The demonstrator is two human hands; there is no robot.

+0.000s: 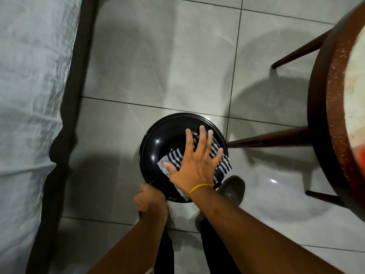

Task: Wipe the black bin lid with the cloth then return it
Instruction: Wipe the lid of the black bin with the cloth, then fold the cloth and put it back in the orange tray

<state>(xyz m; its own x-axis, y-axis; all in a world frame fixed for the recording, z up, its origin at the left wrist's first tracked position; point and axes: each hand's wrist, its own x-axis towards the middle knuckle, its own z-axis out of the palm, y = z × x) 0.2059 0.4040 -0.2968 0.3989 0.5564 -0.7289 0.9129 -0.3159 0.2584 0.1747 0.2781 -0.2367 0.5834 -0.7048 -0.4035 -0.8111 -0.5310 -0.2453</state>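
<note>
Flat, spread right hand (194,165) presses cloth (224,165) on lid (158,147); left hand (150,198) clenches its rim; uneven pressure may tip it.

The right hand (194,165) lies flat on the striped cloth (223,167) and hides its middle, and the two together cover the right part of the black bin lid (158,147). The left hand (151,200) grips the lid's near rim, its fingertips out of sight. The bed (29,95) and the round bench (320,115) are cut off by the left and right edges.
</note>
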